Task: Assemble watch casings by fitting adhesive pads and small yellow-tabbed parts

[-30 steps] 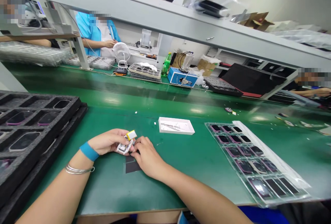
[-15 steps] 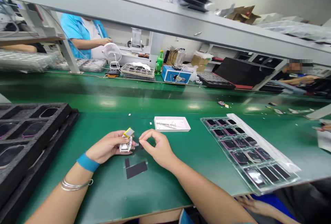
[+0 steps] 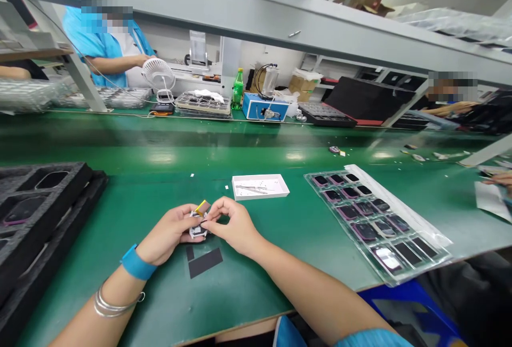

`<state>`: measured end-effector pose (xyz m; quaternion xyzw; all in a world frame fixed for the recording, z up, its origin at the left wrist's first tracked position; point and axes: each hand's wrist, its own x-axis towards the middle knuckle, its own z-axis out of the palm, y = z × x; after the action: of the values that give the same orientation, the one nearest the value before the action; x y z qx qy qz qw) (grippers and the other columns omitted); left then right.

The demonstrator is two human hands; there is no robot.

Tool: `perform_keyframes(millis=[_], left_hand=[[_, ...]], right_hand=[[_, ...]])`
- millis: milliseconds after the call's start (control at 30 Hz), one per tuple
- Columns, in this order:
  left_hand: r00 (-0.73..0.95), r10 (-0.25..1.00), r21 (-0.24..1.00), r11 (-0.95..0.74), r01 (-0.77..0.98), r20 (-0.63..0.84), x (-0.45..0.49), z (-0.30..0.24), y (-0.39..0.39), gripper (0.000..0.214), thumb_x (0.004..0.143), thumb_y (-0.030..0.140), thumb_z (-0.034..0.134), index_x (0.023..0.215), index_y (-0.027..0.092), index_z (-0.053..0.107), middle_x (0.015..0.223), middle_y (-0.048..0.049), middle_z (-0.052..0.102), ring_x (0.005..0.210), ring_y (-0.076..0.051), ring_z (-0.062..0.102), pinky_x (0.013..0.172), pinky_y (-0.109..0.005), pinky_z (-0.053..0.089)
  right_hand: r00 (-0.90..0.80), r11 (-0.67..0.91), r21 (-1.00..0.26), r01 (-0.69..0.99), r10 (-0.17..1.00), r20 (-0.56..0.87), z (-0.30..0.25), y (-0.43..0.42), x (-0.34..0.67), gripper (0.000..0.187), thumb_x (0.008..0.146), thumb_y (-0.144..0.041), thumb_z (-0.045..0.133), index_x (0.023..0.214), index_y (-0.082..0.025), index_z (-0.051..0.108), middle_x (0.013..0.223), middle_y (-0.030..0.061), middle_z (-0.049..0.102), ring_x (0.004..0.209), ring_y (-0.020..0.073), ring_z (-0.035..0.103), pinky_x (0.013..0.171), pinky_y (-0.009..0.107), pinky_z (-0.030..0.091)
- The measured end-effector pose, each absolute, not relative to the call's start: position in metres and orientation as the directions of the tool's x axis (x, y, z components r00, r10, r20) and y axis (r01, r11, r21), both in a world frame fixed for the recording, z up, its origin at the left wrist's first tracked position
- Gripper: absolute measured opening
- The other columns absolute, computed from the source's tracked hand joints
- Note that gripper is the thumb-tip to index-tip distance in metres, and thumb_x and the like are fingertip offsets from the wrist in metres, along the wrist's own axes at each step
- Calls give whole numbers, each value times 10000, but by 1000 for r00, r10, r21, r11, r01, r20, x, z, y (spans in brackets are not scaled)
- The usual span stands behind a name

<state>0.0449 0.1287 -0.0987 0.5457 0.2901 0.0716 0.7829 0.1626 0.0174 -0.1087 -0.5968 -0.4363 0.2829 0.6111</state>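
My left hand (image 3: 170,232) is closed around a small silver smartwatch case (image 3: 197,231) with its inside facing up. A yellow-edged battery (image 3: 202,207) stands out from the top of the case, tilted. My right hand (image 3: 234,227) has thumb and forefinger pinched at the case's right side. Between those fingertips shows a small dark piece (image 3: 204,222), too small to name. Below the hands, a clear sheet with a black sticker (image 3: 205,263) lies on the green table.
A white tray (image 3: 261,196) with tweezers (image 3: 252,189) stands beyond my right hand. To the right lies a clear blister tray (image 3: 320,193) of watch parts. Black foam trays (image 3: 94,197) are stacked at left. Co-workers sit across the bench, near a white fan (image 3: 159,75).
My right hand has moved left, bringing its pinched fingertips from beside the watch case onto it. The whole view has shifted slightly.
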Motion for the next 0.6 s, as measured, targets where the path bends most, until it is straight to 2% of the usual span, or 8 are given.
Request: perform_keyframes(millis=[333,600], left_hand=[[828,421,895,401,197,-371,46,-102,129,242,652,275,734,835,161,624,740,-11,605,679,-121,573,679,-279,538],[829,418,895,398,200,-371,46,-100,127,233,674,281,725,832,155,610,742,-22,626,666,-115,579,687,-265,537]], right_hand=[[488,86,-968,234,851,193,-110,18,158,117,656,-173,669,690,-175,557,683,-9,631,633,121,589,643,255,480],[484,61,-928,369,840,247,-110,17,156,86,681,-137,650,700,-179,577,695,-13,637,652,126,600,650,247,469]])
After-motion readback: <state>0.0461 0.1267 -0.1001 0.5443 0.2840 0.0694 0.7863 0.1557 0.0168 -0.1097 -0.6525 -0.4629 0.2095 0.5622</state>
